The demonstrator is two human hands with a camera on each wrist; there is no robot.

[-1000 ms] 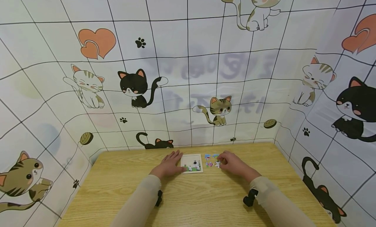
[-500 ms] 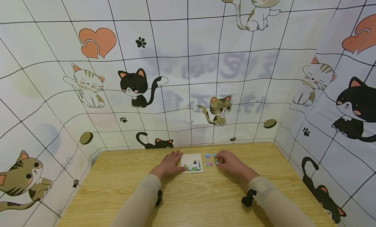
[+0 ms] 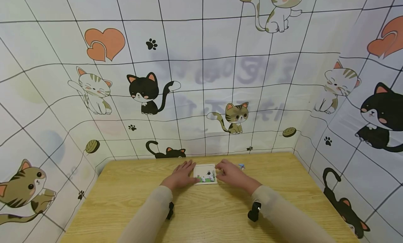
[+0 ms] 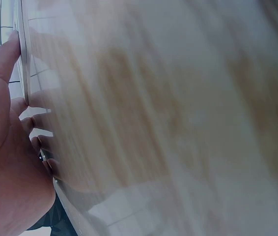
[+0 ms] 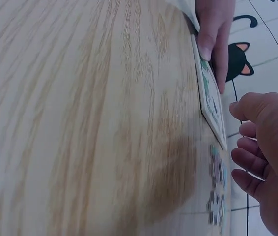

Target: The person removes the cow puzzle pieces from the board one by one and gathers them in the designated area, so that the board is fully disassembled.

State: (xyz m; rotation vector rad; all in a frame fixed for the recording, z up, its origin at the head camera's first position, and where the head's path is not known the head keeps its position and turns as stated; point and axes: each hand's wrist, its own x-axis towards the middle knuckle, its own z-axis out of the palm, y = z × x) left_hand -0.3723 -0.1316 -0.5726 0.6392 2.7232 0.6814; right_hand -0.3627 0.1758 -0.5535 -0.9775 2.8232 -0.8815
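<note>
In the head view a small square puzzle tray point(image 3: 205, 173) lies on the table, its lower part filled with a cow-and-grass picture and its upper part bare. My left hand point(image 3: 180, 176) holds it steady at the left, fingers spread and thumb on the near-left corner. My right hand point(image 3: 233, 174) hovers at the tray's right edge, above loose puzzle pieces that it mostly hides from the head view. Seen from the right wrist, its fingers curl loosely, a gap shows between thumb and forefinger, and nothing is visible there. Several puzzle pieces point(image 5: 216, 206) lie below that hand.
One blue puzzle piece point(image 3: 241, 166) shows beyond the right hand. The wooden table point(image 3: 207, 215) meets a cat-patterned wall covering point(image 3: 189, 96) at the back. Each wrist carries a black camera mount, such as the right wrist camera point(image 3: 254, 211).
My right hand has moved left, from the right side of the loose pieces to the tray's right edge, now covering most pieces. The left hand and tray stay where they were.
</note>
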